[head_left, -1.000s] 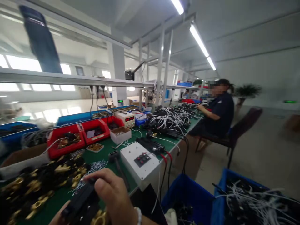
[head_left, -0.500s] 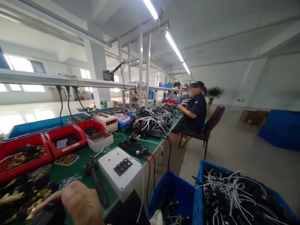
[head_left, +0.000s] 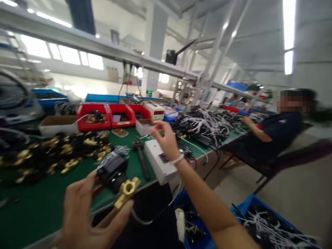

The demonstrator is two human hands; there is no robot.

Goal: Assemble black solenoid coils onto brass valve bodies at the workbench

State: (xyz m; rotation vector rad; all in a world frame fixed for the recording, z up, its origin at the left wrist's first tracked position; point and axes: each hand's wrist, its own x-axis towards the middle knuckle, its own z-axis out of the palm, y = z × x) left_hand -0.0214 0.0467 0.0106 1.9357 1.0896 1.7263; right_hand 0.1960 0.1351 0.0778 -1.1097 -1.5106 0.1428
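My left hand (head_left: 85, 211) holds a brass valve with a black housing (head_left: 127, 190) between thumb and fingers, above the bench's near edge. A white cable (head_left: 145, 221) hangs below the valve. My right hand (head_left: 167, 138) reaches over the white control box (head_left: 155, 157), fingers bent and apart with nothing visible in them. Just beyond its fingertips stands a small cardboard box (head_left: 142, 127) of small metal parts. A black-handled tool (head_left: 141, 160) lies left of the control box. Thin metal pins (head_left: 116, 154) are scattered behind the held valve.
More brass-and-black valves (head_left: 70, 148) are heaped at the left. Red bins (head_left: 94, 121) line the back by a power supply (head_left: 155, 110). Cabled parts (head_left: 204, 124) pile up further right. Blue crates (head_left: 249, 204) stand below the edge. A co-worker (head_left: 275, 131) sits at the right.
The view has swung left and tilted. My left hand and its valve are now fully visible. My right arm has come in over the control box.
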